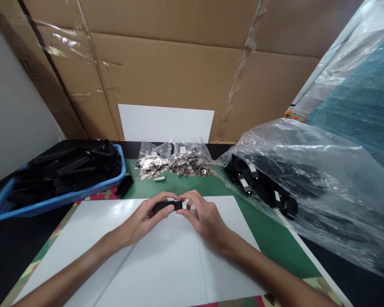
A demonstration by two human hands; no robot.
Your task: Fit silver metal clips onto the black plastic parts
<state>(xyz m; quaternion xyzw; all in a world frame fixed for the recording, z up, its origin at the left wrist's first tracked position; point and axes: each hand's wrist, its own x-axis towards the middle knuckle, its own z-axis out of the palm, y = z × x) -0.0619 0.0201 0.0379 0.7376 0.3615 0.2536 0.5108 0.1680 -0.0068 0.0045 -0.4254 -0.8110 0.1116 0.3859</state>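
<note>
A small black plastic casing (168, 206), ribbed on its left part, is held level above the white board (160, 256). My left hand (147, 214) grips it from the left, fingers behind and thumb across the front. At its right end my right hand (205, 215) closes in, with thumb and forefinger on the casing's end. A pale spot shows between those fingertips; I cannot tell whether it is a separate small part. Just beyond the hands lies a short silver metal cylinder (159, 178) on the green mat (192, 183).
Piles of small metal pieces (153, 165) spill from clear bags (188, 149) at the back. On the left, a blue basket (123, 164) holds black plastic parts, with one black part (124, 186) beside it. A large clear bag (323, 179) with black parts (259, 183) lies right. Cardboard (173, 68) stands behind.
</note>
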